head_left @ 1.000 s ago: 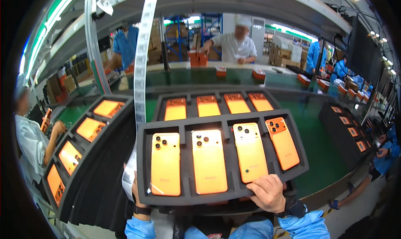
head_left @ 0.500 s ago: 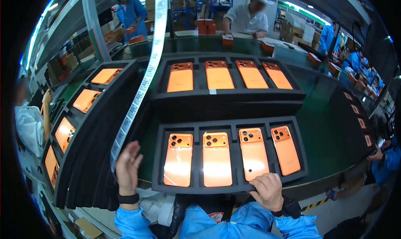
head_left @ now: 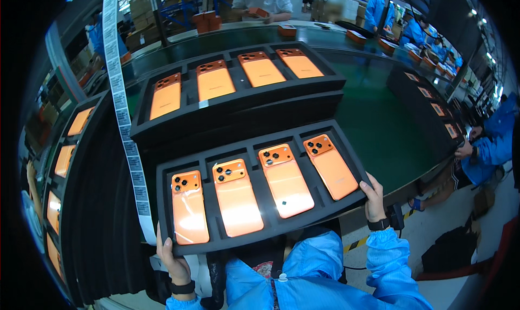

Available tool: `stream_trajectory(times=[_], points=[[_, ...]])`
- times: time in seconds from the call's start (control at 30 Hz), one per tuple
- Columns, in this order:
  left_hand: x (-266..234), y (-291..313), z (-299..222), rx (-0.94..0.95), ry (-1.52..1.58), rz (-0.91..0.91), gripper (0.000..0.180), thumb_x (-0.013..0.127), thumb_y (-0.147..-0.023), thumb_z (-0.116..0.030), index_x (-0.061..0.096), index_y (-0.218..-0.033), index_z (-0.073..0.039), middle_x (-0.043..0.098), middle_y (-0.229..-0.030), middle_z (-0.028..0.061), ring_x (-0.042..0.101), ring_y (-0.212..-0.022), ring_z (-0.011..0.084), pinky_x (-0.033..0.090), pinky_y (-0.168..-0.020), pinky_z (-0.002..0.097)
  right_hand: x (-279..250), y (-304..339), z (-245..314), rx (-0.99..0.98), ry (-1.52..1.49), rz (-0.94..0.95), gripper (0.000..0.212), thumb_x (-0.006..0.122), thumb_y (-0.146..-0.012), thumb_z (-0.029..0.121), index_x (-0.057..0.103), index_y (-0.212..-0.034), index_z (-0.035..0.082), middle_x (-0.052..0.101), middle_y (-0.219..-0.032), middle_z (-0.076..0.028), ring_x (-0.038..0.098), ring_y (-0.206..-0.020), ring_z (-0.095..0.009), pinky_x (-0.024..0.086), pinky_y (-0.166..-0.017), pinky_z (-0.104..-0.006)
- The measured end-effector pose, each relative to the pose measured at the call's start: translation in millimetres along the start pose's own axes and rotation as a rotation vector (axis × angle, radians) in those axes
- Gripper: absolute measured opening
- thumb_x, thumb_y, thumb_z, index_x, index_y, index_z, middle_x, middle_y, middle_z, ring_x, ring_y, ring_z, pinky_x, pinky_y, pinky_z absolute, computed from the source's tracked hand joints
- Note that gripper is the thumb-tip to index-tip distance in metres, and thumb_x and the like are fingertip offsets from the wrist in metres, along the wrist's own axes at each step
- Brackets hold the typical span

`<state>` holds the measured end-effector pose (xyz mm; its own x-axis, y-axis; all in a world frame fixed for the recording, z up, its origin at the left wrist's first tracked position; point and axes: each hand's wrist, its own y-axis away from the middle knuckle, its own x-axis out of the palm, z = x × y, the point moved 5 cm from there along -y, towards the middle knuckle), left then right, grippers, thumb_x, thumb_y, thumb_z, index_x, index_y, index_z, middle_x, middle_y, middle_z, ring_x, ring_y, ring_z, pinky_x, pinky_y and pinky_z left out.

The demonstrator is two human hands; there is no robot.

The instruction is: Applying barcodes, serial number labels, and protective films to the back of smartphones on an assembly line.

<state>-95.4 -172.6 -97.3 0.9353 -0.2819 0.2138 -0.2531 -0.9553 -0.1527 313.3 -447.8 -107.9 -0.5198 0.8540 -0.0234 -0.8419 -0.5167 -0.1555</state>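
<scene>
Black foam tray held between two hands above the near edge of the green worktop, its near edge out over the wearer's lap; whether its underside touched the worktop could not be told. Left hand curled at the near-left corner, thumb up against the rim, the other fingers partly hidden. Right hand closed on the right edge by the near corner, thumb over the rim, fingers bent down the outside; nothing else in either grip. Four wells, each filled: first phone by the left edge, second phone and third phone between, fourth phone by the right edge; all orange, backs up, cameras toward the far edge. Small dark square near the third's lower end. Loading of this tray looked complete; setting it down looked unfinished, as it sat apart from the stack behind, whose top tray likewise carried four phones. Lower layers there hid their contents, so no overall count. Taller stack along the left side, its top layer also filled. Label strip hung near the held tray's left edge; labelling progress unclear.
</scene>
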Motion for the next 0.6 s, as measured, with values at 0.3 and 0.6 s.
stream_trajectory(times=[0.3,0.6], points=[[-9.7,-7.1,-10.0,0.116,-0.463,-0.004,0.049,0.034,-0.095,-0.025,0.053,-0.121,0.012,0.063,-0.110,0.0176,0.059,-0.099,0.0209,0.044,-0.087,0.0317,-6.3,17.7,9.4,-0.029,0.006,-0.231,0.035,0.055,-0.084,0.006,0.060,-0.115,-0.009,0.065,-0.108,-0.012,0.059,-0.099,-0.015,0.043,-0.091,-0.0269],[-39.2,-5.1,-4.2,0.033,-0.597,-0.112,0.047,0.050,-0.095,-0.027,0.052,-0.125,0.010,0.064,-0.109,0.0141,0.058,-0.096,0.0166,0.045,-0.087,0.0298,2.2,15.6,-0.7,0.016,-0.031,-0.254,0.041,0.054,-0.076,0.003,0.060,-0.114,-0.011,0.064,-0.107,-0.013,0.060,-0.097,-0.016,0.045,-0.088,-0.0275]])
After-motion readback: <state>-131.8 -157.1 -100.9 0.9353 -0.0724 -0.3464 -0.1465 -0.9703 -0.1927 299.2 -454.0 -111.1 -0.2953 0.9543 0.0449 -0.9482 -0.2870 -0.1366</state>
